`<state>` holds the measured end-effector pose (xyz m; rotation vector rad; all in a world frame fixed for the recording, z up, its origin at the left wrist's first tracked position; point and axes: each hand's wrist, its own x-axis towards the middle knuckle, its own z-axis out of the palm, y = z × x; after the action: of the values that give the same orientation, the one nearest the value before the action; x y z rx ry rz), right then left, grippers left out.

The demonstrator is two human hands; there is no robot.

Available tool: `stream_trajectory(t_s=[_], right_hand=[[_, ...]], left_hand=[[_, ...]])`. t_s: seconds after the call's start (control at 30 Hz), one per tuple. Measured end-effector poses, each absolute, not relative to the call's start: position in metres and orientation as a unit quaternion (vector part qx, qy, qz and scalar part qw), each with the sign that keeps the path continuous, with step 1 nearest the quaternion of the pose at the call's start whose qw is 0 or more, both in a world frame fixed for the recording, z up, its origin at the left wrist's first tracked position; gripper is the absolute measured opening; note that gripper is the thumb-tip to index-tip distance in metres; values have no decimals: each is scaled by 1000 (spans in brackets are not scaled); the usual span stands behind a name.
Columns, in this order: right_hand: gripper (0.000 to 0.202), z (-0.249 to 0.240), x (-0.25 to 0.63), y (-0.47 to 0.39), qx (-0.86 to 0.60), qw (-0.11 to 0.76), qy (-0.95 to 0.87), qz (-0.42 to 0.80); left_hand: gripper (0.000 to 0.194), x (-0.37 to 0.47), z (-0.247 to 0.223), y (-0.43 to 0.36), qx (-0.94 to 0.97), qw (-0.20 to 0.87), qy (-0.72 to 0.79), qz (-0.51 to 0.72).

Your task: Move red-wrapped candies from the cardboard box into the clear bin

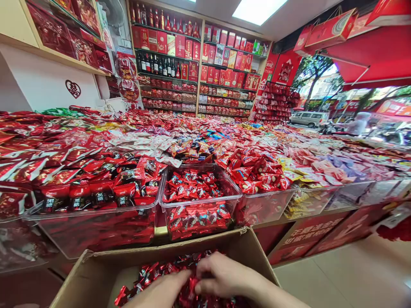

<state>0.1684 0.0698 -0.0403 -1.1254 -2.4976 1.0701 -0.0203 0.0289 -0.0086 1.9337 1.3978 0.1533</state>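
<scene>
Inside an open cardboard box [257, 248] lies a heap of small red wrapped candies [149, 273] with shiny twisted ends. My left hand [168, 286] reaches into the heap from the lower left, its fingertips hidden among the wrappers. My right hand [221, 273] is beside it, fingers and thumb curled around some of the red candies. Directly beyond the box stands a clear plastic bin [201, 200], partly filled with similar small red candies [192, 185]; its middle holds a lower layer than the neighbouring bins.
To the left is a bin [96, 214] of black-and-red candy packets; to the right, a bin [266, 205] of red packets. Many more sweets spread behind. Shelves [201, 64] with bottles and red boxes line the back wall. Tiled floor [340, 273] shows at right, near the street opening.
</scene>
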Motion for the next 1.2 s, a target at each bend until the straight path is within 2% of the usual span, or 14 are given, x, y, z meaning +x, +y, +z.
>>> stream_trajectory(t_s=[0.13,0.3,0.6,0.83,1.03,1.2], right_hand=[[24,-14,174,76,-390,237,-708,539],[32,-12,172,75,-366,317,-573,661],[22,-6,171,72,-349,401,-581,616],[22,-5,172,69,-307,417,-503,692],[22,-2,171,66,-301,429,-493,694],[26,-4,171,66,-305,442,-504,676]], left_hand=[[33,-18,12,40,704,458,507,194],[30,-9,16,44,593,569,485,299],[33,-5,13,42,514,637,470,330],[25,-7,14,43,543,571,478,387],[30,-3,17,37,511,620,458,380],[33,1,12,37,497,580,471,442]])
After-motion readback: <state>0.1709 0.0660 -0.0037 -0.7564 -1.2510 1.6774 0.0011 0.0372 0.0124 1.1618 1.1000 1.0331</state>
